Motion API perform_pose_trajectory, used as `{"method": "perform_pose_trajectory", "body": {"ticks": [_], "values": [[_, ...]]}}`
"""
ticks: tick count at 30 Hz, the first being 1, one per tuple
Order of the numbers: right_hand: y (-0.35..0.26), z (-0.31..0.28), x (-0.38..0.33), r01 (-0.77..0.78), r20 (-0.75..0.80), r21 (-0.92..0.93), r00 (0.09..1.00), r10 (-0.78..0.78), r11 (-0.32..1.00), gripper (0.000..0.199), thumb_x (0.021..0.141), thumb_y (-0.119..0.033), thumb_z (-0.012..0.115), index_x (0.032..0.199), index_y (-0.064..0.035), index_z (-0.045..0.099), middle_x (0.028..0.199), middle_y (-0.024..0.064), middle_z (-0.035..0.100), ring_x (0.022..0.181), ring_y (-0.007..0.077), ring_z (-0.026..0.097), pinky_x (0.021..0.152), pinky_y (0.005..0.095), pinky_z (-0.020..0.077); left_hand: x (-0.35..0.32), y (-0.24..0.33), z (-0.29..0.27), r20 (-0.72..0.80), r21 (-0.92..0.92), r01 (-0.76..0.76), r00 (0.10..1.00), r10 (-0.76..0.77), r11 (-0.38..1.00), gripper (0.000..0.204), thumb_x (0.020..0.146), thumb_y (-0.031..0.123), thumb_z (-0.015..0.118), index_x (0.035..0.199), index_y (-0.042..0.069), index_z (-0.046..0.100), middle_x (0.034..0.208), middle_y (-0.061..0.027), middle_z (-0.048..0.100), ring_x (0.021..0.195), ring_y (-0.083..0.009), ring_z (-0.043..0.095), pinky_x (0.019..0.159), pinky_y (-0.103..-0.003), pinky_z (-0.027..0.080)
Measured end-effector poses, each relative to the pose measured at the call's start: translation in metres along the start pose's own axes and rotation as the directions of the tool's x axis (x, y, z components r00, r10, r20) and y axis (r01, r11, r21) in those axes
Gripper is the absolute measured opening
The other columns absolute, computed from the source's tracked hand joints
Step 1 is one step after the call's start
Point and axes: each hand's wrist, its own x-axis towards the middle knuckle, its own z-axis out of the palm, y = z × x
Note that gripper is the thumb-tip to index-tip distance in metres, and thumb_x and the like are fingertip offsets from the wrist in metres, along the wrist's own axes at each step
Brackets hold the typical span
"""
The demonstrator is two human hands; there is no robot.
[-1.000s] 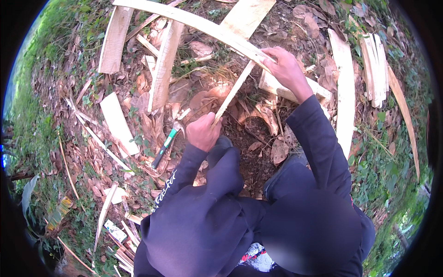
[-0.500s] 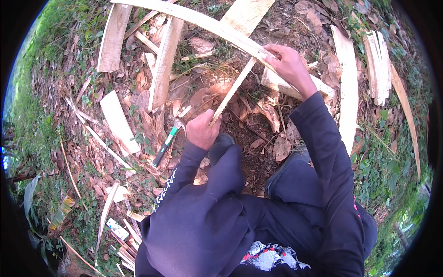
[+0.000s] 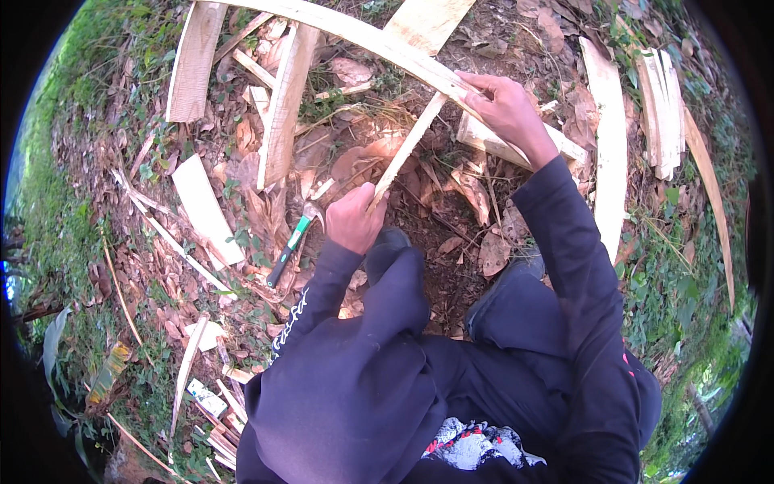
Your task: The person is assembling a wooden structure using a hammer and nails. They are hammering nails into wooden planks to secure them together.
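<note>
My left hand (image 3: 355, 216) is closed around the near end of a thin wooden strip (image 3: 409, 151), which slants up and away to the right. The strip's far end meets the underside of a long wooden plank (image 3: 355, 34) that runs from the upper left. At the right end of that plank, my right hand (image 3: 509, 113) grips the wood between thumb and fingers. A hammer (image 3: 291, 248) with a green and black handle lies on the ground left of my left hand, its head close to my wrist.
Wooden boards (image 3: 276, 109) lie on the leaf-covered ground ahead, with a pale board (image 3: 606, 141) and a stack of slats (image 3: 661, 113) at right. A short wood block (image 3: 496, 145) lies beneath my right hand. Cut wood pieces (image 3: 222, 427) are piled lower left.
Both hands keep their grips on the strip and the plank. My right hand has shifted slightly right and down, and the left barely moved.
</note>
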Motion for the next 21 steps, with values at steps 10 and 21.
{"method": "perform_pose_trajectory", "body": {"ticks": [10, 21], "values": [[-0.014, 0.002, 0.007, -0.07, -0.024, -0.001, 0.997, 0.07, 0.998, 0.042, 0.093, -0.03, 0.07, 0.126, -0.0041, 0.07, 0.113, 0.022, 0.073, 0.106, 0.0333, 0.071, 0.094, 0.0388, 0.0528, 0.002, 0.003, -0.002, 0.02, 0.046, 0.072, 0.997, -0.073, 0.996, 0.029, 0.088, 0.023, 0.077, 0.08, 0.006, 0.054, 0.07, -0.0139, 0.061, 0.063, -0.0349, 0.064, 0.057, -0.042, 0.049], [-0.007, -0.001, 0.01, -0.044, -0.049, 0.03, 0.998, 0.046, 0.999, 0.039, 0.092, -0.031, 0.074, 0.121, -0.0056, 0.074, 0.114, 0.0158, 0.074, 0.099, 0.0266, 0.071, 0.09, 0.0372, 0.0539, 0.003, -0.001, -0.001, 0.0, 0.055, -0.054, 0.999, 0.054, 0.997, 0.031, 0.089, 0.017, 0.076, 0.118, 0.007, 0.073, 0.088, -0.0153, 0.075, 0.074, -0.0292, 0.073, 0.066, -0.036, 0.057]]}}
